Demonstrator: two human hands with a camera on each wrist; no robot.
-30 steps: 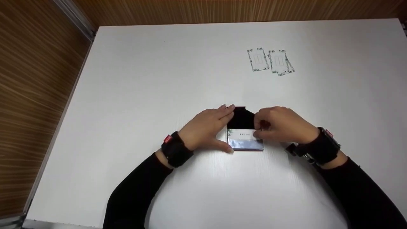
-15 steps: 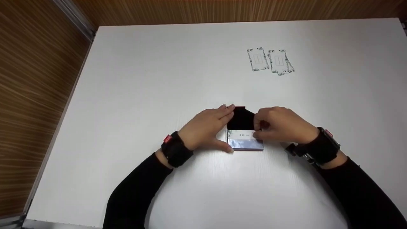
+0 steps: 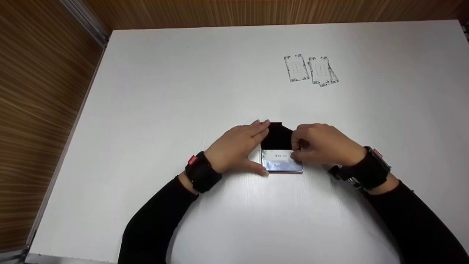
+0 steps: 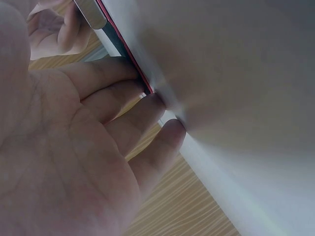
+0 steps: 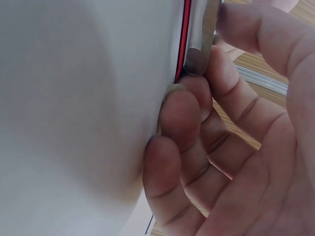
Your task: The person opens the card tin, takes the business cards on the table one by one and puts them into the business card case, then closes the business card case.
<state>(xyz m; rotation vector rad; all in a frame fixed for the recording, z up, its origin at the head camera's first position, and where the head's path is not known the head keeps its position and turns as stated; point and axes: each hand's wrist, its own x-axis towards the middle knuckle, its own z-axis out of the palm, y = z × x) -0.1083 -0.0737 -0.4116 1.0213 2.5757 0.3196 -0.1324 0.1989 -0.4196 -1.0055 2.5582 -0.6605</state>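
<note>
An unfolded business card case [image 3: 277,135] lies flat on the white table [image 3: 220,88], with a black inside and a thin red edge [image 4: 129,51] seen from the left wrist. Its near half is a shiny metal holder [image 3: 282,166], from which the upper part of a white business card [image 3: 274,154] with leaf print shows. My left hand [image 3: 236,146] rests along the case's left side, fingers stretched to the far corner and thumb at the near one. With thumb and bent index finger, my right hand [image 3: 318,143] pinches the card's right end; the other fingers curl against the table.
Farther back on the table lie several white cards with leafy borders, one apart [image 3: 296,68] and an overlapping pair [image 3: 321,70] beside it. Wood-grain panels [image 3: 47,110] stand along the left and far edges.
The card has slid very slightly down into the metal holder, toward the near edge. Both hands keep nearly the same place, and the loose cards stay put.
</note>
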